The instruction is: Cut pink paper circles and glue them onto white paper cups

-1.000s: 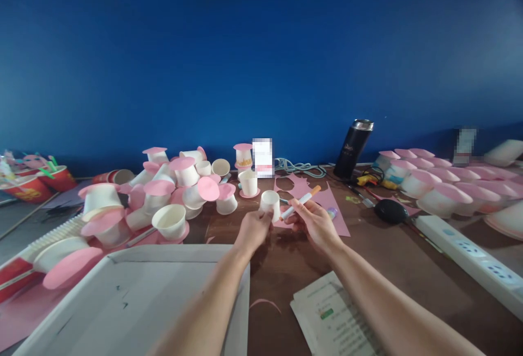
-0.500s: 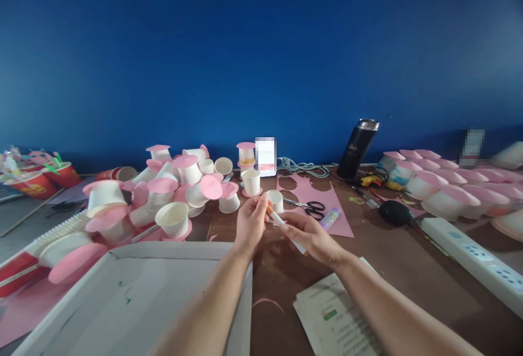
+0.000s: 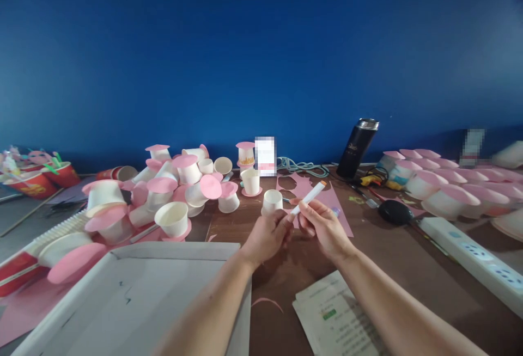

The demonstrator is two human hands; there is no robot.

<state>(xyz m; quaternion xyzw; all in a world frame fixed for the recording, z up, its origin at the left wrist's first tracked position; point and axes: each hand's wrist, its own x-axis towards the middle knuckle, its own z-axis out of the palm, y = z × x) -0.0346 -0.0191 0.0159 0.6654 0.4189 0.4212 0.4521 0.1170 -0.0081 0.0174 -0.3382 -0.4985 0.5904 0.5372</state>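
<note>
A white marker pen with an orange tip end slants up to the right between my hands. My left hand is closed, its fingertips at the pen's lower end. Thumb and fingers of my right hand pinch the barrel a little higher. Just behind my left hand stands a white paper cup. Beyond my right hand lies pink paper with round cutouts. My right hand mostly hides the scissors and glue stick on it.
Paper cups with pink discs crowd the left side, behind a white tray. More pink-topped cups stand at right. A black flask, a black mouse-like object, a power strip and printed sheets lie around.
The marker pen has been turned about: its orange end was at my left hand and now points up and right. Both hands have shifted slightly right, covering the scissors.
</note>
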